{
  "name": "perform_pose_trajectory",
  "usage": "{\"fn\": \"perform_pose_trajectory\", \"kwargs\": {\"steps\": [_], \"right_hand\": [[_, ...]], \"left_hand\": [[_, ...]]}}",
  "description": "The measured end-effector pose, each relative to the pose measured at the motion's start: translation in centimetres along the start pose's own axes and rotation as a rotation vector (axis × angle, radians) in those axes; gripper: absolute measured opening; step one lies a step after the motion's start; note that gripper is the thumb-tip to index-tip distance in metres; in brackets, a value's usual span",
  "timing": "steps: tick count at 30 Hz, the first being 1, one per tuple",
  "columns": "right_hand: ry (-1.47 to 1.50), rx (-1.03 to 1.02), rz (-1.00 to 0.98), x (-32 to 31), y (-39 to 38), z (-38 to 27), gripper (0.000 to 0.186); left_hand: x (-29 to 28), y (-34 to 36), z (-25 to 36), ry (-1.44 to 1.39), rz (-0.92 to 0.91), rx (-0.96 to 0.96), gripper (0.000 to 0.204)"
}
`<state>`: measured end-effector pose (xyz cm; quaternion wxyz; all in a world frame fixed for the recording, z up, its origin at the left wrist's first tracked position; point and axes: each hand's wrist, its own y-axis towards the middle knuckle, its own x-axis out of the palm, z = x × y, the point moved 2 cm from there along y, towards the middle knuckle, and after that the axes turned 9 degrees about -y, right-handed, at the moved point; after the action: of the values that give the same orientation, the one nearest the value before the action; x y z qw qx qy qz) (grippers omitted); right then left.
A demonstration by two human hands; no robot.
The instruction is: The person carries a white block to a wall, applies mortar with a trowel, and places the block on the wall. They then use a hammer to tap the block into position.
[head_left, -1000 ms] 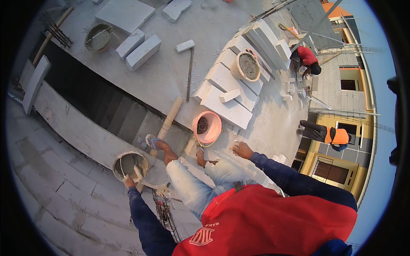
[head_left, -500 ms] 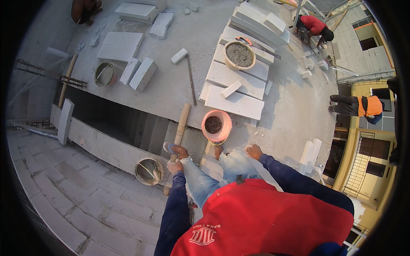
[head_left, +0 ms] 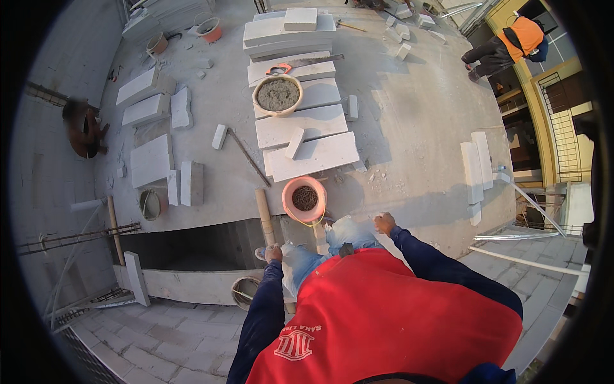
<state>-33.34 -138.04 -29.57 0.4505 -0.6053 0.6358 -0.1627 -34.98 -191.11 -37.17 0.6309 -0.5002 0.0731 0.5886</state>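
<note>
The left hand [head_left: 273, 253] is at the left knee of the jeans [head_left: 297, 267], near a round wooden pole [head_left: 264, 214]. I cannot tell if it touches the knee. The right hand [head_left: 384, 223] is just beside the right knee. No thing is seen in either hand. Whether the fingers are together or apart, I cannot tell in either hand, because they are small and turned away.

Close below the left hand there is a small bucket [head_left: 235, 295], partly behind the sleeve. Between the knees and the white blocks [head_left: 313, 157] stands a pink bucket [head_left: 292, 192] with dark thin pieces inside, and its yellow handle hangs toward the knees.

As I judge, the mortar [head_left: 277, 93] is already mixed, since it fills a bowl on the blocks. These blocks lie loose in a pile, with no mortar seen between them, so they look unlaid. A saw [head_left: 316, 61] lies behind the bowl, and a cut piece [head_left: 295, 143] on the front block. At lower left, grey blocks [head_left: 160, 336] are fitted in rows, so this part looks done. How much work is left, the view does not show.
</note>
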Motion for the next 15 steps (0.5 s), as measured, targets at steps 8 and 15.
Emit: {"fn": "perform_pose_trajectory", "kwargs": {"steps": [8,15], "right_hand": [[0.42,0.288,0.053,-4.5,-4.2,13.3,0.018],[0.328,0.515,0.121,-5.8,-3.5,24.2,0.02]], "left_hand": [[-1.1,0.3,6.2,0.701,-0.222,0.202,0.03],[4.7,3.8,15.2,0.723,-0.204,0.625,0.029]]}}
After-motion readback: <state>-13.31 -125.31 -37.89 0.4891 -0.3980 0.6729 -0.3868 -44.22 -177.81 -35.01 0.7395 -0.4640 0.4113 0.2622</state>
